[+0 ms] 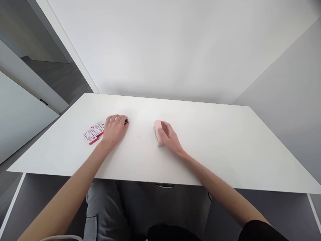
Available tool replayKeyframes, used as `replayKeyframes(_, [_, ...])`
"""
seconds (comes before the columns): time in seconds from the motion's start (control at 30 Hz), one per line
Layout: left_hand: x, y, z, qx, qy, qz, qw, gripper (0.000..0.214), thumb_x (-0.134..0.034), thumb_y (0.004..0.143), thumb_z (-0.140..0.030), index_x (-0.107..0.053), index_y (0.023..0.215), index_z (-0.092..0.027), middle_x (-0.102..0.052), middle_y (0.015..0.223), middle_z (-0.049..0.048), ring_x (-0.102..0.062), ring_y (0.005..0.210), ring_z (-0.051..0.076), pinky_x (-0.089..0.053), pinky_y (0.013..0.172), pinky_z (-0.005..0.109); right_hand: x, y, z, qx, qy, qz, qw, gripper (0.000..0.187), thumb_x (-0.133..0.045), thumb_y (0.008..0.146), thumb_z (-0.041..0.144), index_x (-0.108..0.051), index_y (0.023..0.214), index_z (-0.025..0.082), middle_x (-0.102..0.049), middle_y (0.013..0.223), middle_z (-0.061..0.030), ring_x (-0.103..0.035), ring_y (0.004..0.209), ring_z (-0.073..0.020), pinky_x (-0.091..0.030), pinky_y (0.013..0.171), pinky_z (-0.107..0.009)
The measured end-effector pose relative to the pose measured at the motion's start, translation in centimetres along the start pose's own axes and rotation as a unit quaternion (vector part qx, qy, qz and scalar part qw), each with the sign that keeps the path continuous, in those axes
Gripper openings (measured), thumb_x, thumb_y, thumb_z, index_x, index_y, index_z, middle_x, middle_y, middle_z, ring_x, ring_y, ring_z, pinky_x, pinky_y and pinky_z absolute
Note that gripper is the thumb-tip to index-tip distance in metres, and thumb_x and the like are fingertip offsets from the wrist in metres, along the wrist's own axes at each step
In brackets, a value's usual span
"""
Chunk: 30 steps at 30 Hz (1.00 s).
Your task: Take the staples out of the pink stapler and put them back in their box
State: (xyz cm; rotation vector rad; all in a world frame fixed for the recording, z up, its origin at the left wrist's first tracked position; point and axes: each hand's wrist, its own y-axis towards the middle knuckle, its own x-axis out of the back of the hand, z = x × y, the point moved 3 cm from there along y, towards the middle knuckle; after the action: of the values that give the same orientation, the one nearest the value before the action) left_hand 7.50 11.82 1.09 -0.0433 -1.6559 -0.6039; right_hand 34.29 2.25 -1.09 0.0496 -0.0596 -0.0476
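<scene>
Three red/wht packs [96, 130] by L hand [114, 130], label txt illegible.

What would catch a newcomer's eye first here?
Probably the pale pink object in the right hand, near the middle of the white tabletop. Next, the red-and-white boxes at the left, partly hidden by the left hand, with a small black object by its thumb.

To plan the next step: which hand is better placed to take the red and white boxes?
Left hand, probably: it is beside the boxes. The right hand is farther away, holding a pink object.
</scene>
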Motion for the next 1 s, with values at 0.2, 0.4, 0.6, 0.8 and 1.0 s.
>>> replayKeyframes(0.2, [0.9, -1.4, 3.2, 0.075, 0.022, -0.043, 0.996, 0.048, -0.042, 0.102, -0.031, -0.068, 0.137, -0.012, -0.073, 0.132, 0.0221, -0.05, 0.145, 0.041, -0.027, 0.126, 0.061, 0.0, -0.2, 0.2, 0.003, -0.018, 0.004, 1.0, 0.059, -0.065, 0.101, 0.051, -0.053, 0.155, 0.03, -0.055, 0.164, -0.0084, -0.054, 0.151, -0.0298, -0.045, 0.127, -0.051])
replayKeyframes(0.4, [0.9, -1.9, 1.8, 0.068, -0.003, -0.118, 0.991, 0.041, -0.049, 0.1, -0.025, -0.063, 0.138, -0.014, -0.061, 0.147, 0.023, -0.044, 0.151, 0.044, -0.028, 0.126, 0.068, -0.1, -0.2, 0.1, 0.041, -0.083, 0.019, 0.996, 0.072, -0.077, 0.088, 0.035, -0.049, 0.155, 0.029, -0.052, 0.164, -0.0099, -0.054, 0.148, -0.0319, -0.049, 0.123, -0.054])
replayKeyframes(0.6, [0.5, -2.6, -3.0, -0.037, -0.073, -0.103, 0.991, 0.036, -0.05, 0.104, -0.025, -0.061, 0.137, -0.018, -0.061, 0.147, 0.0206, -0.05, 0.145, 0.039, -0.041, 0.119, 0.061, 0.0, 0.1, -0.2, 0.081, -0.149, -0.011, 0.985, 0.05, -0.068, 0.089, 0.026, -0.064, 0.139, 0.027, -0.068, 0.138, -0.0095, -0.068, 0.122, -0.0298, -0.057, 0.107, -0.051])
replayKeyframes(0.8, [-0.4, -2.3, -8.3, -0.094, -0.239, -0.039, 0.966, 0.037, -0.06, 0.103, -0.039, -0.062, 0.136, -0.021, -0.068, 0.141, 0.0132, -0.054, 0.142, 0.032, -0.043, 0.122, 0.054, 0.1, 0.3, -0.4, 0.105, -0.166, -0.011, 0.98, 0.033, -0.072, 0.094, 0.038, -0.07, 0.126, 0.027, -0.075, 0.127, -0.0087, -0.067, 0.118, -0.0314, -0.054, 0.105, -0.052])
replayKeyframes(1.0, [-0.1, -1.8, -8.7, -0.05, -0.393, 0.053, 0.917, 0.026, -0.065, 0.101, -0.05, -0.072, 0.109, -0.026, -0.078, 0.122, 0.0054, -0.066, 0.122, 0.028, -0.053, 0.105, 0.045, 0.2, 0.4, -0.6, 0.106, -0.152, 0.016, 0.983, 0.034, -0.072, 0.096, 0.04, -0.067, 0.127, 0.029, -0.074, 0.131, -0.0079, -0.067, 0.12, -0.0305, -0.055, 0.103, -0.05])
